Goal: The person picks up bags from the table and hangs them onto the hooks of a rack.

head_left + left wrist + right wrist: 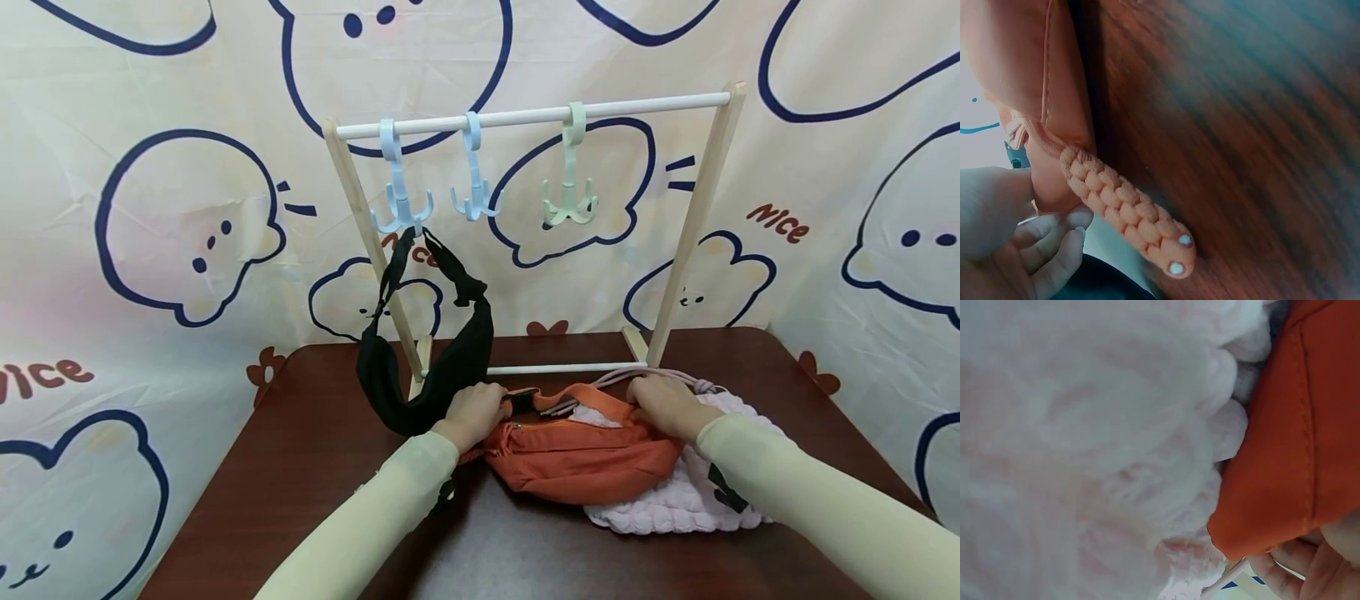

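An orange waist bag (pixel 585 458) with a zip along its top is held at both ends. At its left end my left hand (pixel 474 412) pinches the bag near a black buckle (pixel 522 402); in the left wrist view a braided orange pull (pixel 1129 209) dangles from the zip. My right hand (pixel 666 405) grips the right end, with fingers curled at the bag's edge in the right wrist view. Behind and under the bag lies a fluffy pale pink bag (pixel 675 500) with a cord handle (pixel 637 372). A black bag (pixel 427 392) hangs beside my left hand.
A wooden rack with a white bar (pixel 645 106) stands at the back of the brown table (pixel 300 467). From it hang a light blue hook (pixel 401 200) bearing the black bag, another blue hook (pixel 474 179) and a green hook (pixel 572 179). A patterned cloth (pixel 187 350) surrounds the table.
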Tool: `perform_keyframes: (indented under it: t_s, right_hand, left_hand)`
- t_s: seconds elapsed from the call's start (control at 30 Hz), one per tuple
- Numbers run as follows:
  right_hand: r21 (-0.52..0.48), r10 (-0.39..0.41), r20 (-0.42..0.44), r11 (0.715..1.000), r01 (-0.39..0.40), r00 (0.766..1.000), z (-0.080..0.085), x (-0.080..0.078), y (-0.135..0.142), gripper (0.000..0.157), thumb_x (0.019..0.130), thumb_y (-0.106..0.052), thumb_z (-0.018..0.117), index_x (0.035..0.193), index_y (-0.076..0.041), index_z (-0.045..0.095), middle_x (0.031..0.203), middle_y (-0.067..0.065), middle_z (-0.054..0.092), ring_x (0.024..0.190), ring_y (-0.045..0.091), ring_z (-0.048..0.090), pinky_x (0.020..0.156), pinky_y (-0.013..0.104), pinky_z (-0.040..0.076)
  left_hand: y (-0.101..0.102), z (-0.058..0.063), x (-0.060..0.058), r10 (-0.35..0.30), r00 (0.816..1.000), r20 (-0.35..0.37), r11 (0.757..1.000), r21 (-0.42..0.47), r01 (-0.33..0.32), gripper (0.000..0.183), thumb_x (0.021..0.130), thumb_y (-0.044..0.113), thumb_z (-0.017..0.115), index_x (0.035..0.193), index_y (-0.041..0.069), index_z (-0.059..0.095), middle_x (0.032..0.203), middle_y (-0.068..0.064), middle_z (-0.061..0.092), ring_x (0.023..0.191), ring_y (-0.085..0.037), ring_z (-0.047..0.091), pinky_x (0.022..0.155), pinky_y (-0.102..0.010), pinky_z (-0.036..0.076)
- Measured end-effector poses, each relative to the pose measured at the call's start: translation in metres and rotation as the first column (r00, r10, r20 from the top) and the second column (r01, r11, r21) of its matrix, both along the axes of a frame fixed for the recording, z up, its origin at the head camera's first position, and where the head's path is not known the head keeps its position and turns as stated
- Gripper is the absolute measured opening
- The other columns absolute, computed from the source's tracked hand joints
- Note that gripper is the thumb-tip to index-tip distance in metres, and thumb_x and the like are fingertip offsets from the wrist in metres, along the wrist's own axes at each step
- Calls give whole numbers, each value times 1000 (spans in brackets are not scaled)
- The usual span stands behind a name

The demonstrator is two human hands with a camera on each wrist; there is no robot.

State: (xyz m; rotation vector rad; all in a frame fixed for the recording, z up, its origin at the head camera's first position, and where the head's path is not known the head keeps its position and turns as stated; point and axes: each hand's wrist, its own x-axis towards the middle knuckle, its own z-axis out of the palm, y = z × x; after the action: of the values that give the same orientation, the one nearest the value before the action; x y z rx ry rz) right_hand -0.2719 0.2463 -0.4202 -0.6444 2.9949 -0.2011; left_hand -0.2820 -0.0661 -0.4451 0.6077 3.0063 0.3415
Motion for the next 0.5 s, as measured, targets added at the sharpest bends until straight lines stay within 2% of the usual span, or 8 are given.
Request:
perform_keyframes:
  t_s: [0.17,0.3,0.5]
  right_hand:
    - [-3,10,2,1000,-10,1000,-1,0,1,23,85,-12,79,67,-16,65,60,-7,50,58,11,44,57,27,34]
    - [14,43,-23,999,-43,999,0,0,0,17,84,-12,80,71,-13,68,64,-5,57,61,11,47,58,28,39]
    - [20,54,-25,998,-54,998,-1,-1,0,9,84,-12,80,80,-10,72,74,-1,67,65,12,54,63,31,47]
  left_hand:
    - [2,-1,3,-11,1000,-20,1000,-5,10,13,102,21,61,102,14,72,79,-2,67,60,-11,54,55,-27,38]
    - [3,-1,5,-8,999,-48,1000,-9,8,13,102,20,62,94,15,70,79,-2,67,60,-11,55,56,-28,41]
    - [5,-3,7,-9,995,-98,997,-76,1,10,102,15,61,102,13,71,92,-5,74,75,-17,69,63,-33,53]
